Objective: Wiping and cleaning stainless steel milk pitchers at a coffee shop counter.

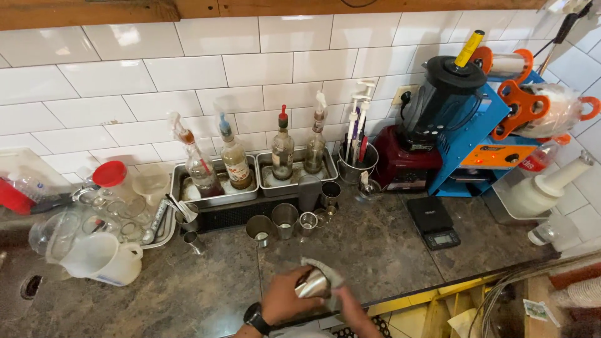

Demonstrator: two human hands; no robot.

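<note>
Steel cup and grey cloth in both hands at the near edge of the dark stone worktop.

Left hand, with a black watch at the wrist, grips the small metal cup on its side; right hand clasps the cloth wrapped around the cup's far end. Well behind them stand more metal cups, syrup bottles in steel trays, a black scale, a red-based blender and a white jug.
</note>
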